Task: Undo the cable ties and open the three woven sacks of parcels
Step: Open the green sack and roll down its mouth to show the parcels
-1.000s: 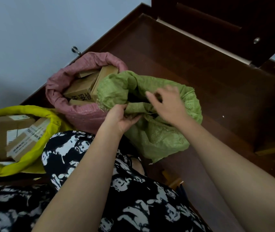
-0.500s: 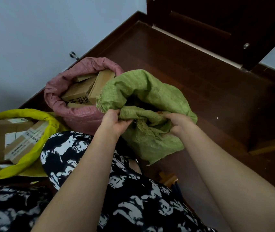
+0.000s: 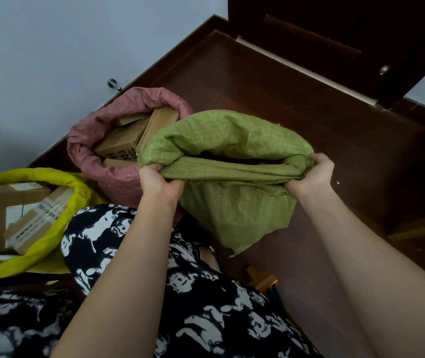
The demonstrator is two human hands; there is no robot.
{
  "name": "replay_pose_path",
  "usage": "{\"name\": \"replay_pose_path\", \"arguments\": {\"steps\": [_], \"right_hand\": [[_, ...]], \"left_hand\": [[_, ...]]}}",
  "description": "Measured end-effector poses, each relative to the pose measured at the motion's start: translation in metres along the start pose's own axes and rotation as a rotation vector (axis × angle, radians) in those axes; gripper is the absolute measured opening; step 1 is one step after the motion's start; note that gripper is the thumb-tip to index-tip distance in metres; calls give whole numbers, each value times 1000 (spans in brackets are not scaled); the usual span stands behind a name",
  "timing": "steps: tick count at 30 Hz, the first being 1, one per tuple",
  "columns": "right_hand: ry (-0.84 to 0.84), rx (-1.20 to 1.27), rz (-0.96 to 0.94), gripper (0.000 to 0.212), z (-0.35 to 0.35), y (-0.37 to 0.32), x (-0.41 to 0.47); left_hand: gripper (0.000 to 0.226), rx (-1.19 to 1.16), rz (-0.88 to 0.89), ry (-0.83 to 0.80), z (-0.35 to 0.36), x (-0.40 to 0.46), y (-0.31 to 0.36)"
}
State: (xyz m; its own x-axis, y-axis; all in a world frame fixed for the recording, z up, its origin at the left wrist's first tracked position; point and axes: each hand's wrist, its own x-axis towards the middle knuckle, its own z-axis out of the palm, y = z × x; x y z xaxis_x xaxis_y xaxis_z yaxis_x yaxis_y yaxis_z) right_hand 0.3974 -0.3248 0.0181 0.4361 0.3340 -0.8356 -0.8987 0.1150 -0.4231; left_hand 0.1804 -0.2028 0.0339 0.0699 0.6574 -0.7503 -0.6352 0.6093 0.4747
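Observation:
A green woven sack [image 3: 237, 210] stands on the dark wooden floor in front of me. My left hand [image 3: 158, 180] grips the near rim at its left end. My right hand [image 3: 312, 174] grips the same rim at its right end, so the rim is stretched flat between them. The mouth shows as a narrow dark slit, and its contents are hidden. A pink sack [image 3: 108, 161] behind on the left stands open with brown cardboard parcels [image 3: 121, 143] showing. A yellow sack [image 3: 59, 182] at far left is also open, with labelled parcels inside. No cable tie is visible.
A pale wall [image 3: 51, 47] with a small metal door stop [image 3: 113, 83] runs behind the sacks. A dark wooden door [image 3: 348, 42] stands at the upper right. My lap in black-and-white patterned cloth [image 3: 154, 293] fills the lower frame.
My right hand left the crumpled mouth and took hold of the rim's right end. Both hands then moved apart, pulling the green sack's near rim taut and wide.

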Motion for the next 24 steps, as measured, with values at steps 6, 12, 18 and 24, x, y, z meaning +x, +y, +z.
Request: {"name": "replay_pose_path", "arguments": {"steps": [6, 12, 18, 24], "right_hand": [[43, -293, 169, 14, 12, -12, -3], [94, -387, 312, 26, 7, -15, -7], [-49, -355, 179, 15, 20, -27, -25], [-45, -78, 73, 11, 12, -22, -18]], "left_hand": [[31, 49, -64, 18, 4, 1, -4], [31, 8, 40, 48, 4, 3, 4], [26, 438, -196, 159, -4, 4, 4], [36, 268, -173, 120, 5, 8, -16]]}}
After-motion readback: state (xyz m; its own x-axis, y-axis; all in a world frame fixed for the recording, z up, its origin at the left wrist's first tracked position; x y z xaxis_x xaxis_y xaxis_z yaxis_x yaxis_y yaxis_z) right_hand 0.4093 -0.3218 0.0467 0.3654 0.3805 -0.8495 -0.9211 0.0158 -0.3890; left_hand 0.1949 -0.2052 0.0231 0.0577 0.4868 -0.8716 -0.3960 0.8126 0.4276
